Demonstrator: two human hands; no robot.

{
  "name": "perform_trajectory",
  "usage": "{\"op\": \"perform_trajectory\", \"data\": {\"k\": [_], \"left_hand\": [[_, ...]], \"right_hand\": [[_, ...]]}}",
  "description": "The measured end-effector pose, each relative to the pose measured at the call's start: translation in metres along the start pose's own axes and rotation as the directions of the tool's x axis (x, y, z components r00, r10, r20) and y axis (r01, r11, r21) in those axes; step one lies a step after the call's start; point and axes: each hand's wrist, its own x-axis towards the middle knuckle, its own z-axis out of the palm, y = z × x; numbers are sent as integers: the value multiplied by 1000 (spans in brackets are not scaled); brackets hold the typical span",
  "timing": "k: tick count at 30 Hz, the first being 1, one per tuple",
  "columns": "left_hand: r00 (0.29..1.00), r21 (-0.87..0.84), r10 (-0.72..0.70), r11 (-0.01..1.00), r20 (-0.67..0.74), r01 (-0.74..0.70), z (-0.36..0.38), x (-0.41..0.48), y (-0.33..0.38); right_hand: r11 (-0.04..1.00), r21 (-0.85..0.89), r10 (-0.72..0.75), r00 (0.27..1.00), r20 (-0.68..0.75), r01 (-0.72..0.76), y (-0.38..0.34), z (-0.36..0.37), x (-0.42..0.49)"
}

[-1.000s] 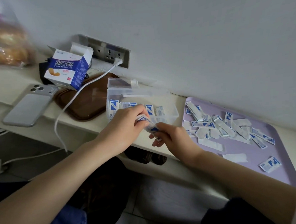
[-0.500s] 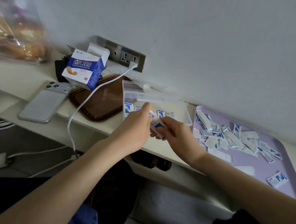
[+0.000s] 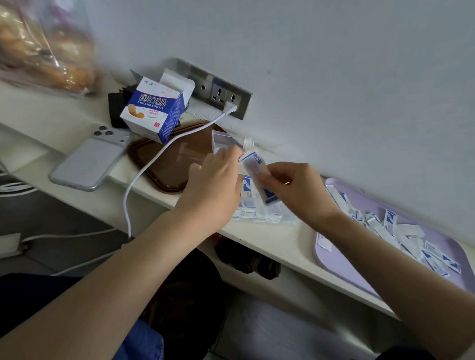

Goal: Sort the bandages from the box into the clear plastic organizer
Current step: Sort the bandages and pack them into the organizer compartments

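Head view: a bandage (image 3: 255,173) is pinched between left hand (image 3: 214,186) and right hand (image 3: 300,193) above the bandage-filled organizer (image 3: 260,217); loose bandages (image 3: 393,229) are heaped in the tray (image 3: 345,267) right of them.

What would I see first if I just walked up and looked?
Two hands meet in the middle: the left hand and right hand pinch a blue-and-white bandage just above the clear organizer on the shelf. To the right, a heap of bandages lies on a purple tray. The open box stands at the back left, by the wall sockets.
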Motion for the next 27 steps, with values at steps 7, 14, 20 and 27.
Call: {"op": "perform_trajectory", "data": {"k": [7,14,20,27], "left_hand": [[975,313,-86,949,203,19,5,-7,-15],[991,371,-26,928,128,-24,8,-9,-20],[992,376,-10,926,126,-38,8,-9,-19],[991,359,-11,933,136,-39,8,-9,-17]], "right_hand": [[936,-213,291,957,16,-281,36,-3,45],[865,-306,443,891,94,-398,44,18,64],[818,-395,503,853,138,-418,48,26,66],[790,-475,516,840,171,-388,46,34,68]]}}
